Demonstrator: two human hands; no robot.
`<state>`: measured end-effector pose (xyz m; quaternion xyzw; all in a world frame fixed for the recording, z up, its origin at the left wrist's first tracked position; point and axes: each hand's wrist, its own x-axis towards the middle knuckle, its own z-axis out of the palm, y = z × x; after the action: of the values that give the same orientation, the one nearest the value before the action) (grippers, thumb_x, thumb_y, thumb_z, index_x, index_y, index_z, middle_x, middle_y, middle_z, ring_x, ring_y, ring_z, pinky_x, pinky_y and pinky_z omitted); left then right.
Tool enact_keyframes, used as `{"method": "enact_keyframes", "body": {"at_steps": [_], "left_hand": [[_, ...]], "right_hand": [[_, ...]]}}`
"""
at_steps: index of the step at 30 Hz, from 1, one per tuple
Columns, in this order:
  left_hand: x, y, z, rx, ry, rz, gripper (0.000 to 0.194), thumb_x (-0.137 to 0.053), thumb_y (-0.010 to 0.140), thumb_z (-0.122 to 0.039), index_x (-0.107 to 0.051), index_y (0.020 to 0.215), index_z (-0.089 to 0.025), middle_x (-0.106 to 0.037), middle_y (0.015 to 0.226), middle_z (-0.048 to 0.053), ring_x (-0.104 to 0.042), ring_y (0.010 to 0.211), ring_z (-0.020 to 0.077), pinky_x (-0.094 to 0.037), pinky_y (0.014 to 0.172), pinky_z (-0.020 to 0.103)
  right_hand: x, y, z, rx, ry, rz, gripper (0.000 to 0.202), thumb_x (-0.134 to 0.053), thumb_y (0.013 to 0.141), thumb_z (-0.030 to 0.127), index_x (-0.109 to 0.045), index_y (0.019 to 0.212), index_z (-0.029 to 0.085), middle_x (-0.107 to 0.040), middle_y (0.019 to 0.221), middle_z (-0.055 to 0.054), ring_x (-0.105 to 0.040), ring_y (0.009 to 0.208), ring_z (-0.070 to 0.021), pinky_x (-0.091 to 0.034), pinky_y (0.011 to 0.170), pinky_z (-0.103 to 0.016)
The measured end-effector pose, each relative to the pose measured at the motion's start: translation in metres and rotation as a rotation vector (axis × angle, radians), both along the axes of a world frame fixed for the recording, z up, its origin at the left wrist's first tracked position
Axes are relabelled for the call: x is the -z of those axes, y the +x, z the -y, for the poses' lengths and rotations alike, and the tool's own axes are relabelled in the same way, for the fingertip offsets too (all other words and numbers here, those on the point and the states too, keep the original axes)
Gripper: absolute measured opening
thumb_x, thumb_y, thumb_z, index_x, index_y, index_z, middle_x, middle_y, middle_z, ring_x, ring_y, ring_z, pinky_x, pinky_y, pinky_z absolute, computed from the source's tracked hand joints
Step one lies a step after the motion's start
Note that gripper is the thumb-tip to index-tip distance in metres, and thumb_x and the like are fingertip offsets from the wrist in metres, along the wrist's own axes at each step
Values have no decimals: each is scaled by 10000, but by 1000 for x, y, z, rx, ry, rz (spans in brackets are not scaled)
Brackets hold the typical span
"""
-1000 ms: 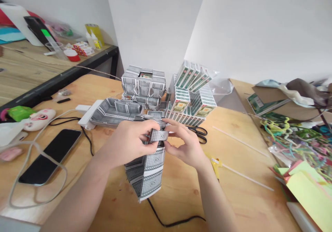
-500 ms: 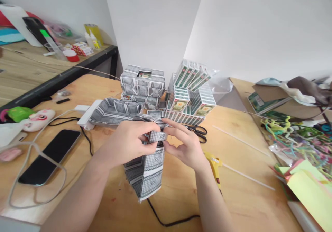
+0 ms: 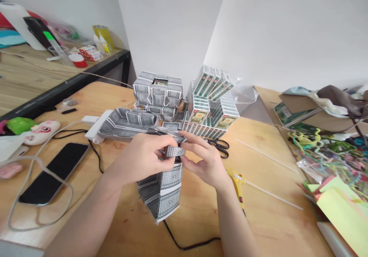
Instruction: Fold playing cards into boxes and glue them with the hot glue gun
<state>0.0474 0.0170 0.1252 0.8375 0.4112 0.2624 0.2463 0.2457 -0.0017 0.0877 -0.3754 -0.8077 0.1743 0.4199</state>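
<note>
Both my hands meet at a grey-patterned structure made of playing cards (image 3: 169, 190) in the middle of the table. My left hand (image 3: 143, 153) pinches a curved card piece (image 3: 174, 152) between thumb and fingers. From the other side, my right hand (image 3: 202, 157) has its fingertips closed against the same piece. Behind them lie a long tray-like card piece (image 3: 126, 122) and a boxy card construction (image 3: 158, 90). Stacked card boxes (image 3: 212, 111) stand to the right, with black-handled scissors (image 3: 221, 147) in front of them. My fingers hide part of the join.
A yellow glue gun (image 3: 238, 184) lies beside my right forearm, near thin white glue sticks (image 3: 273, 195). At left are a phone (image 3: 54, 174), cables and a white power strip (image 3: 99, 128). Coloured pipe cleaners (image 3: 333, 153) and yellow paper (image 3: 345, 211) sit at right.
Hardly anything differs. Both hands keep their hold on the curved card piece, and the view has shifted very slightly.
</note>
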Motion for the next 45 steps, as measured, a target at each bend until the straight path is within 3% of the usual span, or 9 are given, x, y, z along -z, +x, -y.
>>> {"method": "enact_keyframes", "body": {"at_steps": [9, 17, 22, 29, 32, 35, 37, 40, 45], "left_hand": [[5, 2, -3, -58, -236, 158, 286, -622, 722, -200, -601, 1000, -264, -707, 813, -69, -676, 687, 89, -530, 666, 148], [5, -3, -6, -14, -423, 344, 356, -693, 713, -270, -580, 1049, -238, -727, 923, -2, -696, 852, 158, -576, 766, 229], [3, -1, -5, -16, -424, 375, 346, -678, 734, -263, -564, 1057, -215, -722, 962, 34, -695, 884, 180, -575, 810, 273], [1, -2, -3, 59, -460, 405, 287, -641, 763, -220, -552, 1035, -200, -714, 976, 56, -683, 925, 194, -580, 796, 287], [1, -3, -2, 126, -483, 447, 260, -633, 773, -200, -548, 1019, -208, -714, 957, 45, -685, 902, 181, -583, 771, 268], [0, -4, -1, 165, -476, 493, 231, -636, 772, -180, -553, 984, -220, -713, 922, 29, -687, 866, 167, -583, 740, 239], [0, -5, 0, 160, -462, 499, 215, -647, 763, -180, -564, 957, -222, -711, 889, 25, -687, 840, 167, -583, 712, 229], [-1, -4, 2, 164, -448, 520, 206, -656, 751, -166, -578, 934, -222, -710, 876, 23, -687, 826, 166, -580, 698, 222], [-3, 2, 4, 214, -447, 605, 242, -639, 755, -113, -573, 956, -229, -719, 889, 8, -689, 816, 142, -574, 699, 202]], "right_hand": [[8, 1, -4, 32, -115, -121, 296, -609, 804, 204, -571, 1097, 213, -572, 1285, -112, -546, 1185, -213, -482, 965, -374], [6, 1, -3, 59, -20, -101, 372, -580, 843, 210, -567, 1213, 254, -524, 1343, -76, -537, 1196, -203, -443, 1021, -376], [1, -2, 2, 17, -197, -243, 486, -542, 867, 234, -449, 1344, 255, -452, 1407, -64, -457, 1271, -215, -408, 1059, -400], [6, -7, -8, 87, -444, -646, 395, -584, 839, 399, -564, 1214, 275, -591, 1272, -59, -530, 1201, -226, -460, 1004, -428], [11, -7, -11, -7, -481, -635, 514, -547, 839, 487, -463, 1310, 298, -469, 1396, -63, -455, 1272, -230, -427, 1027, -433], [13, -8, -10, -35, -462, -580, 667, -451, 848, 588, -236, 1427, 336, -319, 1489, -43, -388, 1320, -229, -426, 1016, -444], [14, -10, -9, -62, -444, -550, 695, -394, 849, 628, -167, 1441, 342, -303, 1495, -38, -398, 1313, -228, -433, 1005, -442], [14, -13, -9, -98, -410, -572, 636, -382, 847, 632, -281, 1389, 315, -386, 1443, -55, -426, 1289, -239, -422, 1012, -443], [15, -13, -8, -16, -398, -617, 551, -401, 828, 631, -440, 1252, 283, -435, 1392, -69, -294, 1364, -252, -380, 1032, -469]]}}
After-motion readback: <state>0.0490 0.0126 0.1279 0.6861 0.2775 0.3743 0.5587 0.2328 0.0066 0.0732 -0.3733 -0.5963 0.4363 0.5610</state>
